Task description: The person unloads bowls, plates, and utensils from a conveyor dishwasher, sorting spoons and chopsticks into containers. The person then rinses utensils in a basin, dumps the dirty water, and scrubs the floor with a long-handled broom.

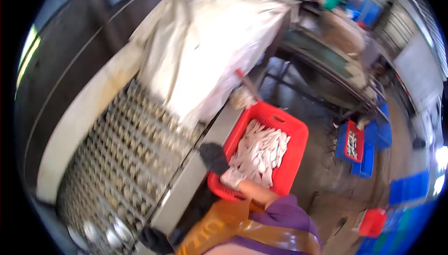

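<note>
My right hand (213, 158), in a dark glove, is over the machine's metal edge (184, 180) beside a red plastic basket (296, 161). Pale, slender fish (263, 150) lie heaped in that basket. Low in the view, my left hand (156, 241), also dark-gloved, is at the same metal edge. Blur and dark gloves hide the fingers of both hands, and I cannot make out anything held. Left of them spreads the machine's bed (126, 157) of metal bars and rows of knobby parts. A few silvery, fish-like shapes (122, 229) lie at its near end.
A white sheet (224, 45) drapes the machine's far part. Right of it stands a metal table (322, 63). Farther right on the wet floor are a small red basket of fish (351, 143), blue crates (409, 187) and another red container (372, 222).
</note>
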`<state>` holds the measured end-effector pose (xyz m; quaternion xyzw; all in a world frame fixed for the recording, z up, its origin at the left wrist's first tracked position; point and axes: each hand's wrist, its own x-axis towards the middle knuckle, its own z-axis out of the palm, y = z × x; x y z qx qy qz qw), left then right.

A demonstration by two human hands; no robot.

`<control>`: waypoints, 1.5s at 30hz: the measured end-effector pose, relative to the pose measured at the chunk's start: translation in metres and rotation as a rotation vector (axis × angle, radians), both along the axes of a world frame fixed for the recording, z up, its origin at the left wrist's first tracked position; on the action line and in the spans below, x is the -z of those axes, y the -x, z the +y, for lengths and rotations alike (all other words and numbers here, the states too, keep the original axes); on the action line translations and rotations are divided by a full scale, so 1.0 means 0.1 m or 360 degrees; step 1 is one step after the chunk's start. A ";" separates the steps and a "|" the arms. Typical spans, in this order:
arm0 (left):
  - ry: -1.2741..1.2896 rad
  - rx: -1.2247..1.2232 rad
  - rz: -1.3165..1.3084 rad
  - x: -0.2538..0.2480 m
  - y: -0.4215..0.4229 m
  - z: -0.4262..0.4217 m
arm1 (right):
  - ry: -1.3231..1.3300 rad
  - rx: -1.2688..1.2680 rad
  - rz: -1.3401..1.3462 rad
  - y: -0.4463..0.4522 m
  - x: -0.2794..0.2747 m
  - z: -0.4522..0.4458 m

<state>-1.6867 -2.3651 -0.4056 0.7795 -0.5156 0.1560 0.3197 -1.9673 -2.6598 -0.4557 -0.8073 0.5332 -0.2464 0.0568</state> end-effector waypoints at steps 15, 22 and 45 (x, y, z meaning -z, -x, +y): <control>-0.0136 -0.0440 -0.0087 -0.21 0.07 0.11 | 0.0232 -0.0582 -0.0454 -0.45 -0.23 -0.17; -0.0143 -0.0470 -0.0034 -0.28 0.16 -0.03 | 0.0177 -0.0456 -0.0382 -0.55 -0.02 -0.65; -0.0279 -0.0647 0.0013 -0.18 0.35 -0.40 | 0.0070 -0.1108 -0.0401 -1.45 -0.06 -1.25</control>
